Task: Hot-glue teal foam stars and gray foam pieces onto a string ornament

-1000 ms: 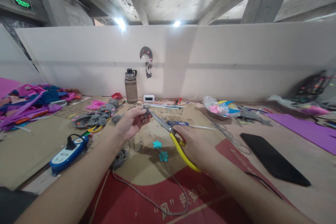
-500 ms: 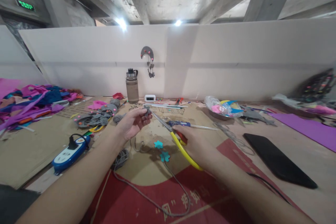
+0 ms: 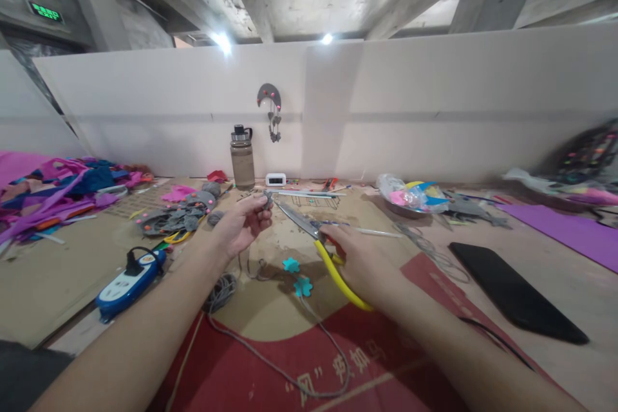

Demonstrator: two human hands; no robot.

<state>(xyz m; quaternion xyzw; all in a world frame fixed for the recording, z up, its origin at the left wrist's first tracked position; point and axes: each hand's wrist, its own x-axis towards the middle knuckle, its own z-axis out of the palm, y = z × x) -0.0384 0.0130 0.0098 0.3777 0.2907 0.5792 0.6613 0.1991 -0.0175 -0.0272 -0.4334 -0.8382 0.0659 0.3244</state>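
Between thumb and fingers, my left hand [image 3: 244,224] pinches a small grey felt piece [image 3: 268,199]. My right hand [image 3: 355,257] grips yellow-handled scissors [image 3: 340,280], their blades [image 3: 295,217] pointing up and left, just right of the felt piece and apart from it. Below the hands lie two teal felt flower shapes [image 3: 302,287], the lower one touching a grey yarn strand [image 3: 328,328]. That strand loops over the red part of the cardboard to a ball of grey yarn [image 3: 222,290] under my left wrist.
A glue gun, partly hidden, lies behind my right hand. Left are a power strip [image 3: 130,283], grey felt pieces [image 3: 178,215] and a coloured felt heap [image 3: 62,196]. A bottle [image 3: 242,158] and small clock [image 3: 275,179] stand at the wall. Right lie a dish [image 3: 410,199] and black phone [image 3: 516,290].
The scissors' blades have drawn slightly away from the grey felt piece. My left hand has shifted a little to the left, still pinching it.
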